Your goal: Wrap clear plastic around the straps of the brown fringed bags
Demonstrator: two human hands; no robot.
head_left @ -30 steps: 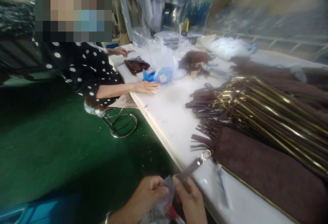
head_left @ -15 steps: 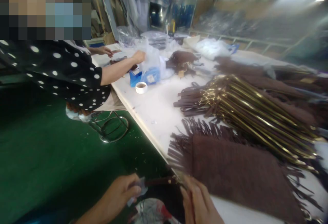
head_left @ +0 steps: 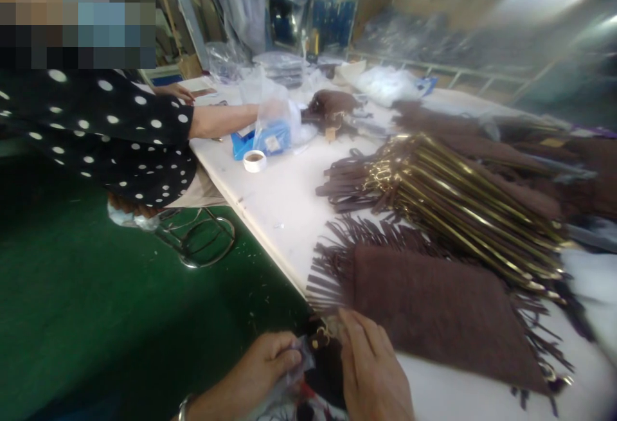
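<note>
your left hand (head_left: 267, 369) pinches a clear wrapper (head_left: 301, 360) at the table's near edge. just right of it, a small clasp (head_left: 319, 339) shows between your hands. your right hand (head_left: 371, 373) lies flat, fingers together, touching the near corner of the fringed bag (head_left: 434, 308). beyond your right hand lies a stack of bags (head_left: 463, 202); far left of it, a co-worker's arm (head_left: 222, 119) reaches to a tape roll (head_left: 254, 161).

Your left hand (head_left: 263, 369): silver bangle at the wrist, forearm bare. Your right hand (head_left: 371, 373): no ring, no sleeve showing.
</note>
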